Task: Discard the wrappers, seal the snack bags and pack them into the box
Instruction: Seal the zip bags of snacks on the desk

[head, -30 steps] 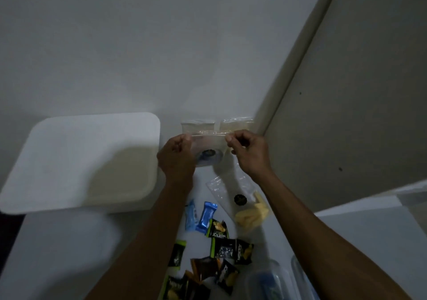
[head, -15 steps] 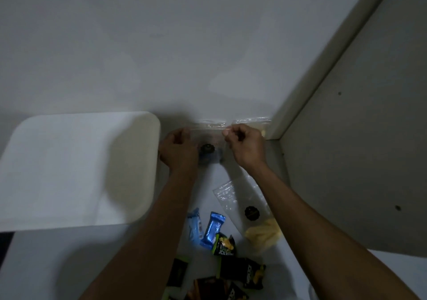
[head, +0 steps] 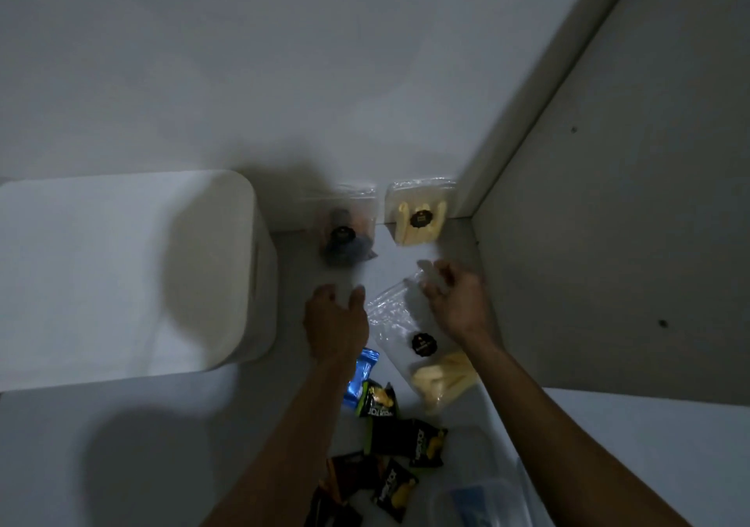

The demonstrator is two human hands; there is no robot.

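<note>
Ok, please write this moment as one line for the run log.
left hand open, holds nothing | right hand open over flat clear bag | two clear bags lean on wall | step: sealing

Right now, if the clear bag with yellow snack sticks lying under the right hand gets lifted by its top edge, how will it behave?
The clear bag is thin crinkled film, so probably floppy. Its yellow sticks sit bunched at one end, so it would likely hang bottom-heavy. The glossy plastic may slip in the right hand.

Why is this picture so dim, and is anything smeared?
Head view: the light is low and greyish; the right hand is motion-blurred at the fingers, the dark-filled bag against the wall looks soft, and a broad shadow lies across the white bin lid.
</note>
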